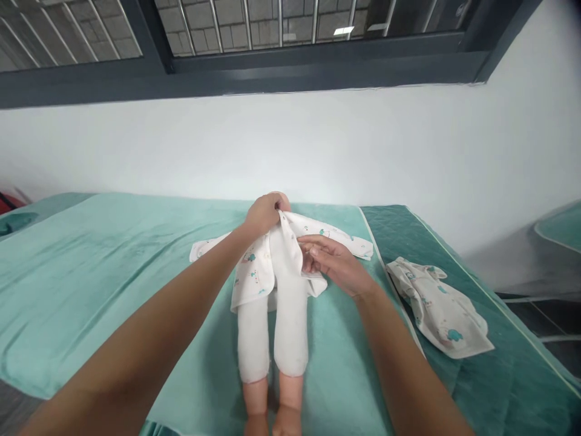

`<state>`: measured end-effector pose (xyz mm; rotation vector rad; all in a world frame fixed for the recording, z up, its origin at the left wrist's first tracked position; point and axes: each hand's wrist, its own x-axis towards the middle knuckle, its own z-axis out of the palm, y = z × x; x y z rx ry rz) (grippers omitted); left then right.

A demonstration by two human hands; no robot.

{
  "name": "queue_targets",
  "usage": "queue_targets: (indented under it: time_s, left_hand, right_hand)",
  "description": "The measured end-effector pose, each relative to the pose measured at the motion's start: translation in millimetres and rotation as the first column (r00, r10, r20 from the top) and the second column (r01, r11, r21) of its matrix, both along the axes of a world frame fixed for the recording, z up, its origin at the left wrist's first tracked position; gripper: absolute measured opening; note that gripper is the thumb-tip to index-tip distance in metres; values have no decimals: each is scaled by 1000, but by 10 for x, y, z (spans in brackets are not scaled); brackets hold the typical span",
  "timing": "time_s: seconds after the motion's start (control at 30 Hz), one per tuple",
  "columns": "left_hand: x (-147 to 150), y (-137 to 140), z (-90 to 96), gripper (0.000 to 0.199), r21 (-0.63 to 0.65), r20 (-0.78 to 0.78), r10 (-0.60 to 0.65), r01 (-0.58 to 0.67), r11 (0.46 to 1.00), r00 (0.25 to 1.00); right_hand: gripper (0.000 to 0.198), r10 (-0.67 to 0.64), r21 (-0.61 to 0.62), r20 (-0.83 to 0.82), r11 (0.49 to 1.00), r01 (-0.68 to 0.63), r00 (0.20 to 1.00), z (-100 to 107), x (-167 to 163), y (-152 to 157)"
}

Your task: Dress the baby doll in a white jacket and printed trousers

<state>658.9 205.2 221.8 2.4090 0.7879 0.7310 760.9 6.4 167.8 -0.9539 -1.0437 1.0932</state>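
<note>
A doll lies on its back, its feet toward me, in white trousers (290, 327) and a white long-sleeved baby shirt (254, 272) with small green prints. The shirt hangs open at the front, its sleeves spread to both sides. My left hand (265, 213) pinches the shirt's edge near the collar, just below the doll's head (284, 201), which is mostly hidden. Beside the raised right-hand flap, my right hand (336, 263) has its fingers loosely bent and apart at the cloth's edge. Whether its fingertips touch the cloth is unclear.
A second printed white garment (442, 309) lies crumpled on the darker green quilted strip (503, 375) to the right. Under the doll is a light green sheet (113, 290). Behind it rise a white wall (290, 145) and a dark window frame (318, 69) with bars.
</note>
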Motion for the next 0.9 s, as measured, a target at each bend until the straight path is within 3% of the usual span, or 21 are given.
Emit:
queue_targets:
  time_s: [0.13, 0.33, 0.47, 0.6, 0.8, 0.9]
  left_hand:
    - [-146, -31, -99, 16, -21, 49, 106, -106, 994, 993]
    - [-180, -52, -211, 20, -73, 161, 95, -84, 994, 982]
    - [-178, -43, -267, 19, -108, 190, 119, -100, 989, 975]
    - [-221, -72, -304, 17, -161, 216, 141, -107, 981, 966]
    - [-348, -310, -311, 41, -142, 159, 27, -4, 990, 987]
    - [-427, -464, -318, 43, -123, 74, -1, 10, 992, 997]
  right_hand:
    - [36, 32, -22, 161, 999, -28, 986, -3, -4, 0]
    - [29, -133, 49, 264, 991, 125, 955, -7, 2, 13]
    - [25, -72, 41, 332, 997, 62, 940, 29, -11, -25]
    - [25, -1, 3, 289, 1000, 0, 957, 47, 16, -67]
    - [25, -160, 18, 367, 986, 165, 916, -38, 97, -33]
    - [25, -163, 3, 389, 984, 176, 907, -126, 98, -2]
